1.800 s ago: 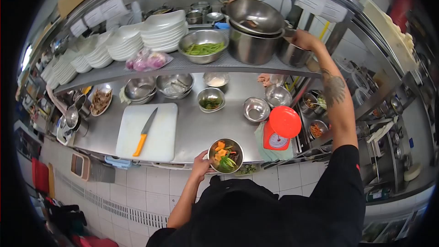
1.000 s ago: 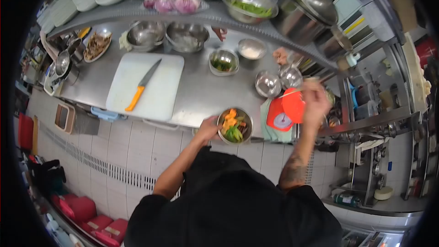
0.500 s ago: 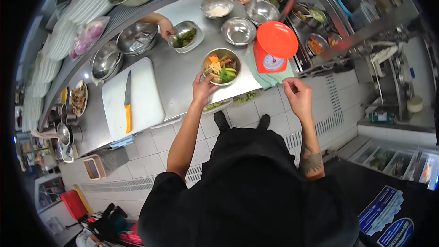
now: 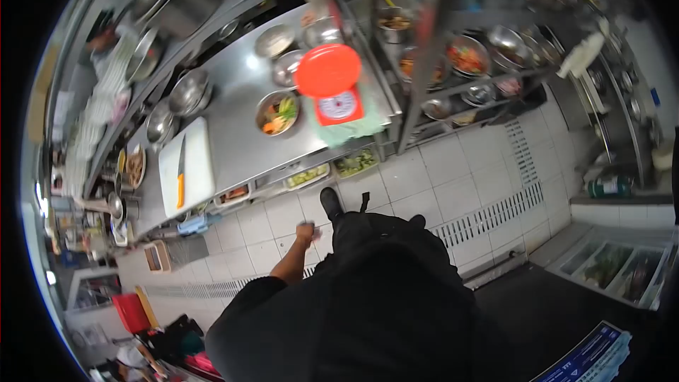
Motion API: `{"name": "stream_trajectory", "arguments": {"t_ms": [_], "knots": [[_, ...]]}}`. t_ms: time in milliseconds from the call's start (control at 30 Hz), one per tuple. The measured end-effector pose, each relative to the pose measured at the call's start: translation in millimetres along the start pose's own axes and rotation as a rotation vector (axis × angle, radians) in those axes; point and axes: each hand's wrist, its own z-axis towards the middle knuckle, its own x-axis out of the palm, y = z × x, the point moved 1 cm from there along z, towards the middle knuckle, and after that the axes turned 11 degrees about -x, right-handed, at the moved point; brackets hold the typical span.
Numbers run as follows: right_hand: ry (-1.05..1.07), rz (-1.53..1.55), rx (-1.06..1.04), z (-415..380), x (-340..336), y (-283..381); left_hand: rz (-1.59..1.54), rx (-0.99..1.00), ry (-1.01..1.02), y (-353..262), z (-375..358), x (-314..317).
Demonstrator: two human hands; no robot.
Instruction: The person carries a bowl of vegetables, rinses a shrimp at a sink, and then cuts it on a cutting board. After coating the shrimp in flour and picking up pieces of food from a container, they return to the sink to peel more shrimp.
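My left hand (image 4: 306, 232) hangs low over the floor tiles, away from the counter, small and blurred, so its fingers cannot be made out. My right hand is out of view. A metal bowl of cut vegetables (image 4: 277, 113) stands near the counter's front edge. Beside it on the right, a red scale (image 4: 339, 106) with a red pan (image 4: 328, 71) rests on a green cloth (image 4: 353, 131). A knife with a yellow handle (image 4: 180, 189) lies on the white cutting board (image 4: 200, 163).
Steel bowls (image 4: 189, 92) stand at the back of the counter (image 4: 240, 145). Shelves at the right hold food bowls (image 4: 468, 54), with a steel post (image 4: 424, 64) in front. Trays of cut vegetables (image 4: 356, 163) sit under the counter edge. A person (image 4: 102, 39) is partly visible at the upper left.
My left hand has left the vegetable bowl and dropped over the floor. My right hand has gone out of view. The view has shifted right; the co-worker's hand and its bowl of greens no longer show.
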Motion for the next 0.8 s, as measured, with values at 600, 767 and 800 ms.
{"name": "stream_trajectory", "arguments": {"t_ms": [600,767,800], "knots": [[-0.198,0.351,-0.655,369.6,-248.2,374.1,0.621,0.179,0.449,-171.7,-59.9,557.5],[-0.285,0.408,-0.170,365.5,-329.5,366.2,0.777,0.031,0.281,-220.6,-74.9,741.1],[-0.236,0.342,-0.068,376.0,-347.7,346.0,0.791,0.021,0.287,-227.2,-91.5,787.7]]}}
